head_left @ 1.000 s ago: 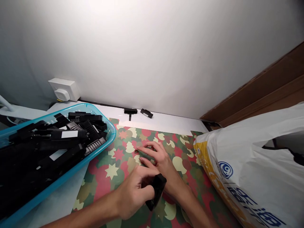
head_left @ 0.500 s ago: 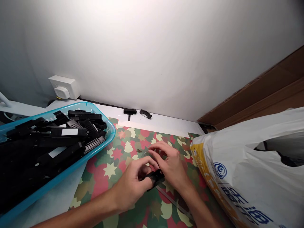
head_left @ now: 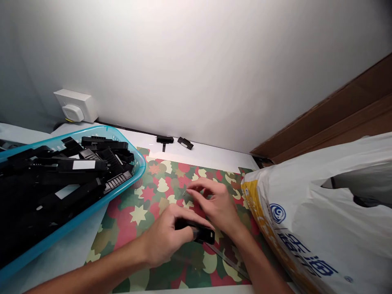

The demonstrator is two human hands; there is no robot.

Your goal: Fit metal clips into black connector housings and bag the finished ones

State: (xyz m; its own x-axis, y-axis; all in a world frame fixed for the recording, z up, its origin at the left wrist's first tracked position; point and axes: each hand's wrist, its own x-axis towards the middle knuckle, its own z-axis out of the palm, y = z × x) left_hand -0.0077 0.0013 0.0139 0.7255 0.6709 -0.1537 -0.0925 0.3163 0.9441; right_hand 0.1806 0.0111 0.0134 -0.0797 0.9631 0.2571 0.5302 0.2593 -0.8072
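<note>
My left hand [head_left: 167, 237] is closed around a long black plastic housing [head_left: 203, 234], whose slotted end points right. Fingers and thumb hide much of the housing. My right hand [head_left: 216, 202] is just beyond it, thumb and index fingertip close together in a pinch. A tiny thin metal piece [head_left: 184, 193] shows at these fingertips; whether it is gripped or lies on the mat is unclear. Under both hands spreads a patterned mat [head_left: 137, 214] in green, red and cream. A clear strip [head_left: 226, 261] runs across the mat beneath my right forearm.
At left stands a blue basket [head_left: 139, 163] heaped with black plastic parts [head_left: 82, 165]. Two small black parts [head_left: 164, 139] [head_left: 185, 143] lie by the wall. A white plastic bag [head_left: 312, 204] bulges at right, before brown cardboard [head_left: 337, 106]. A white socket box [head_left: 78, 106] is on the wall.
My left hand has turned the black housing so its slotted end faces me more, apart from my right hand. A small brownish piece on the mat no longer shows. The view shifted slightly.
</note>
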